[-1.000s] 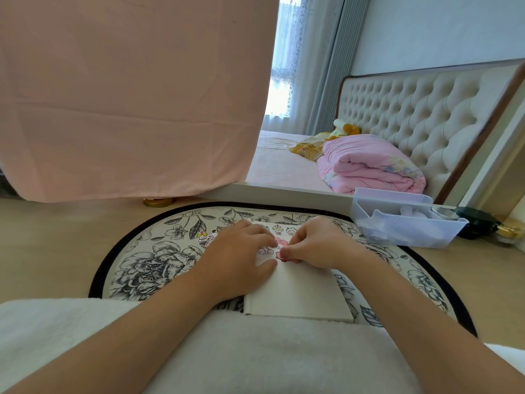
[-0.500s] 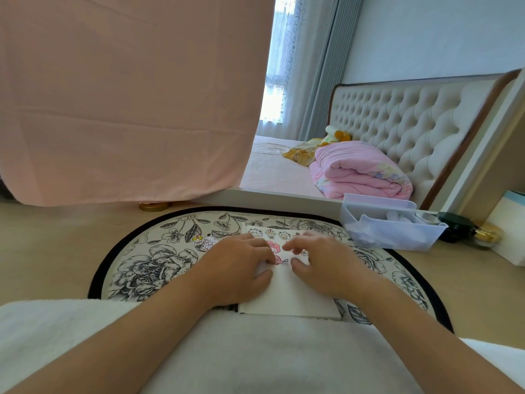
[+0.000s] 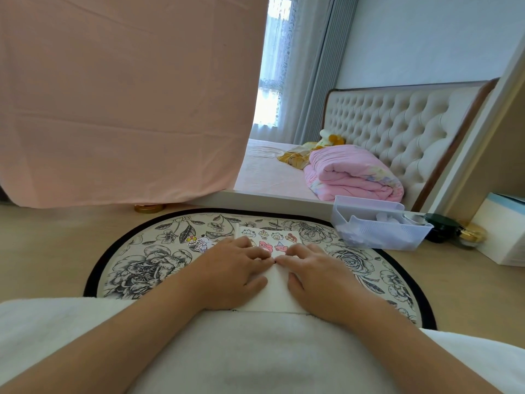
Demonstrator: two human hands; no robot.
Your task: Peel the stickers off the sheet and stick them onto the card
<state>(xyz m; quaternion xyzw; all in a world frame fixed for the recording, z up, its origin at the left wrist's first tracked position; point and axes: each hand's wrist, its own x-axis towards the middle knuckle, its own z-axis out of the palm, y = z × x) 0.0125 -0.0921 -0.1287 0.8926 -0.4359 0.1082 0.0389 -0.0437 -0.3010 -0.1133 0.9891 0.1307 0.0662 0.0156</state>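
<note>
Stickers [image 3: 196,242], two loose ones, lie on the flowered mat [image 3: 142,265] at the left. The left hand [image 3: 235,268] rests flat on the white card [image 3: 277,291], fingers relaxed, grasping nothing. A row of stickers [image 3: 267,237] shows just beyond the fingertips. The right hand [image 3: 312,268] also lies flat and released, its fingertips meeting the left ones. A plastic box [image 3: 377,228] stands at the right.

You have two hands in view, one left hand [image 3: 233,268] and one right hand [image 3: 315,273], on one white card [image 3: 277,294]. You can count six stickers [image 3: 265,246] on its far end; your fingers may hide more. Two loose stickers [image 3: 199,241] lie on the one round floral mat [image 3: 136,268]. Beyond it are one clear bin [image 3: 377,231] and one folded pink quilt [image 3: 352,174].
</note>
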